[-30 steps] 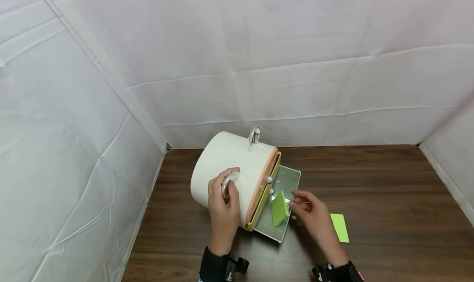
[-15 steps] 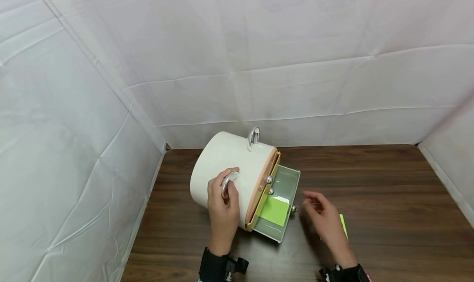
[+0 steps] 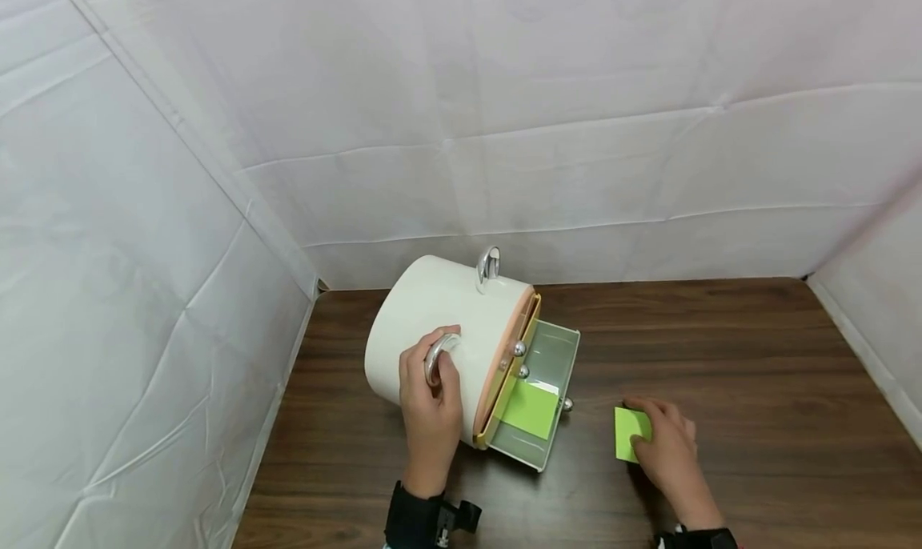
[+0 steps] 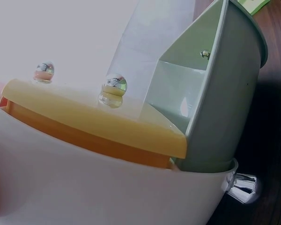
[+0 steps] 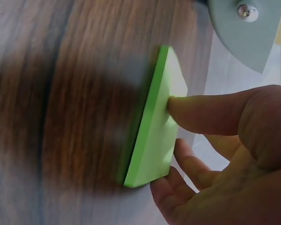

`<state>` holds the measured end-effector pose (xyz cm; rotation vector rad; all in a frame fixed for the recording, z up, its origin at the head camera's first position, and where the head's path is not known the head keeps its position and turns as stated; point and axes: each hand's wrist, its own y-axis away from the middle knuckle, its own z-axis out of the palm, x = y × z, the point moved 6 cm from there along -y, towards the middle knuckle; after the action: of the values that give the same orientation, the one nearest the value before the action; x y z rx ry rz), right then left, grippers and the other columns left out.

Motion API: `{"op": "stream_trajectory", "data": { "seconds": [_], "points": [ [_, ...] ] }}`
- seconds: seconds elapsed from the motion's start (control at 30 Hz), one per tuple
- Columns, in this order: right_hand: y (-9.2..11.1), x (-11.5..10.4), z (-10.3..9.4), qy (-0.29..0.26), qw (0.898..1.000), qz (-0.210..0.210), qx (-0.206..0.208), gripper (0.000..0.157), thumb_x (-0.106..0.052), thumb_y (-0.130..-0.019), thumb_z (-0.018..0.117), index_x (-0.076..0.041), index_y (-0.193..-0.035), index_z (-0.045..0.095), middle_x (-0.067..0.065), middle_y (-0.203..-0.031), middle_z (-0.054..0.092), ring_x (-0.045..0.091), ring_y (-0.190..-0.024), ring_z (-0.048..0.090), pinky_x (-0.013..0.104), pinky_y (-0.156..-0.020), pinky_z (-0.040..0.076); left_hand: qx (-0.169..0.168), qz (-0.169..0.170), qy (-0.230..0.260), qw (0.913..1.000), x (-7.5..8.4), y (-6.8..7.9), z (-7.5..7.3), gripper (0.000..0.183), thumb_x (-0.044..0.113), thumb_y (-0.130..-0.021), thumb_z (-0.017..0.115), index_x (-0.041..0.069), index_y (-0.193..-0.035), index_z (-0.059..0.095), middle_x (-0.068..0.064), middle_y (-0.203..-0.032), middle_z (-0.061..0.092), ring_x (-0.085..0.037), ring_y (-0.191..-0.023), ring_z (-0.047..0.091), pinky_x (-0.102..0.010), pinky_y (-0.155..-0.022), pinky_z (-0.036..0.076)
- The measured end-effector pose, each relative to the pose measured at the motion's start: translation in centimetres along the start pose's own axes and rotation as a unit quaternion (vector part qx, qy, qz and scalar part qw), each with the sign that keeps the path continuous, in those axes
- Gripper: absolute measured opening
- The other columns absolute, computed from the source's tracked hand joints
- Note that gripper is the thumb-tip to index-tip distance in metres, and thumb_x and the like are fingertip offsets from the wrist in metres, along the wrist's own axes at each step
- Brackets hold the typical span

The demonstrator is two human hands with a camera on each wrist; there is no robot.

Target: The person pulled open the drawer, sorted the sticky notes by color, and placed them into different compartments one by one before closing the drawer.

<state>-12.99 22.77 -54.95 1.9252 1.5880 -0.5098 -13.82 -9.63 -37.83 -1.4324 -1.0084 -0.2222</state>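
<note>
My left hand (image 3: 432, 413) grips a silver loop handle (image 3: 433, 357) on a white rounded storage box (image 3: 432, 293). From the box's right side a pale green drawer (image 3: 522, 446) is pulled out, and a bright green sticky note pad (image 3: 529, 409) lies flat in it. To the right of the drawer, my right hand (image 3: 666, 445) pinches a second green sticky note pad (image 3: 630, 430). The right wrist view shows the thumb (image 5: 201, 112) on this pad's face (image 5: 161, 131), with fingers along its edge close to the table.
A yellow drawer (image 4: 98, 124) with round silver knobs sits above the green one, nearly pushed in. Another silver loop (image 3: 488, 265) stands on the box's far side. White fabric walls (image 3: 576, 173) rise behind and beside the wooden table (image 3: 756, 357).
The first pad has dropped from upright to flat in the drawer, released by my right hand. That hand has moved right and taken hold of the other pad. My left hand stays put.
</note>
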Motion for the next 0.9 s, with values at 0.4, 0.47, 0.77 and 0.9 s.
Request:
{"op": "stream_trajectory", "data": {
  "seconds": [0.4, 0.47, 0.77, 0.9],
  "points": [
    [0.7, 1.7, -0.8, -0.003, 0.999, 0.043, 0.020, 0.060, -0.031, -0.088, 0.071, -0.001, -0.135, 0.049, 0.027, -0.120, 0.051, 0.040, -0.100, 0.036, 0.044, -0.076, 0.029, 0.004, 0.006, 0.001, 1.0000, 0.1, -0.2, -0.1, 0.036, -0.008, -0.096, 0.047, 0.005, -0.129, 0.053, -0.003, -0.122, 0.057, -0.015, -0.087, 0.041, -0.022, -0.066, 0.036],
    [0.8, 1.8, -0.9, -0.006, 0.999, 0.041, 0.024, 0.057, -0.030, -0.087, 0.072, 0.002, -0.130, 0.052, 0.026, -0.116, 0.055, 0.040, -0.100, 0.038, 0.044, -0.077, 0.029, 0.004, 0.007, 0.000, 1.0000, 0.2, -0.2, -0.2, 0.036, -0.008, -0.095, 0.047, 0.005, -0.129, 0.053, -0.003, -0.121, 0.058, -0.015, -0.087, 0.041, -0.022, -0.066, 0.037],
    [1.6, 2.1, -0.7, -0.026, 0.996, 0.073, 0.033, 0.061, -0.037, -0.090, 0.067, 0.000, -0.134, 0.045, 0.034, -0.129, 0.035, 0.049, -0.113, 0.024, 0.052, -0.081, 0.029, -0.002, 0.008, 0.004, 1.0000, 0.2, -0.2, -0.1, 0.036, -0.008, -0.095, 0.047, 0.005, -0.129, 0.052, -0.003, -0.122, 0.056, -0.014, -0.085, 0.040, -0.021, -0.064, 0.036],
    [1.6, 1.7, -1.1, -0.042, 0.995, 0.072, 0.061, 0.056, -0.033, -0.092, 0.065, -0.001, -0.132, 0.045, 0.033, -0.131, 0.040, 0.048, -0.113, 0.033, 0.054, -0.086, 0.029, 0.001, 0.012, 0.004, 0.9999, 0.3, -0.2, -0.1, 0.037, -0.009, -0.095, 0.047, 0.004, -0.129, 0.053, -0.003, -0.122, 0.056, -0.013, -0.084, 0.039, -0.021, -0.063, 0.036]
  ]
}}
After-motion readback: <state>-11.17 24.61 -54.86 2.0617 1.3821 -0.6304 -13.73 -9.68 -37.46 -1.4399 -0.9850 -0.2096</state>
